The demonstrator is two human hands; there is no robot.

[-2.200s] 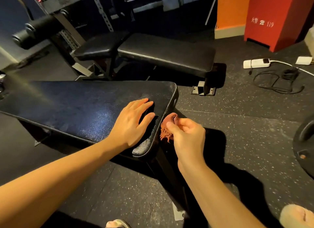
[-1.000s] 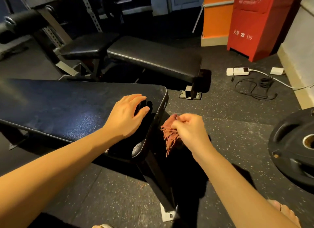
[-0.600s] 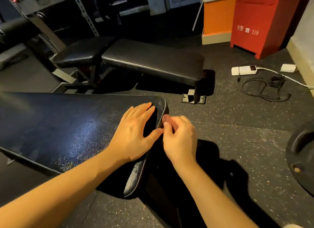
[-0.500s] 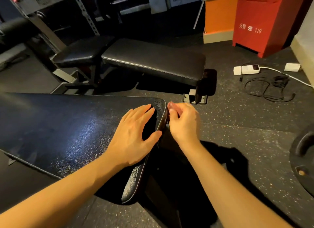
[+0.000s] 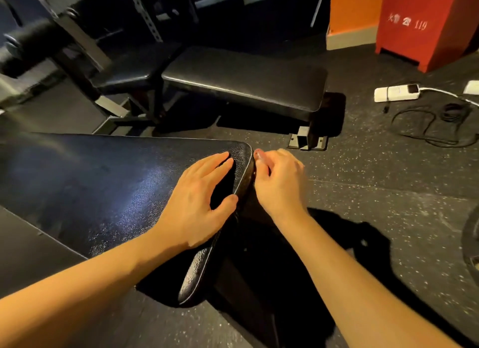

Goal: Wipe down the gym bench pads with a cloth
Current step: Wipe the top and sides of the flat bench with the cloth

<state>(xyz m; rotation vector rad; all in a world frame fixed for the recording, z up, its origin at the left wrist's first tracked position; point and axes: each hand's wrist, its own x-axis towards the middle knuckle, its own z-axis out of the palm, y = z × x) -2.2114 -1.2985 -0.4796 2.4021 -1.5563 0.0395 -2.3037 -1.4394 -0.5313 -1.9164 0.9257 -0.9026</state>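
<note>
The near bench pad (image 5: pixel 103 187), black and pebble-grained, is seen stretching from the left edge of the view to a rounded end near the middle. The left hand (image 5: pixel 197 199) is laid flat on top of the pad close to that end, with fingers straight and slightly spread and the thumb at the pad's edge; nothing is held in it. The right hand (image 5: pixel 278 187) is pressed against the end face of the pad, its fingers curled. The cloth (image 5: pixel 257 154) is almost wholly hidden inside that hand; only a small reddish scrap is seen at the fingertips, against the pad's upper corner.

Behind, a second bench (image 5: pixel 243 80) with a smooth black pad is set on the speckled rubber floor (image 5: pixel 388 205). A white power strip (image 5: pixel 396 91) and a coiled black cable (image 5: pixel 427 124) are seen to the right, near a red cabinet (image 5: pixel 430 23). Part of a weight plate (image 5: pixel 473 244) is cut off by the right edge.
</note>
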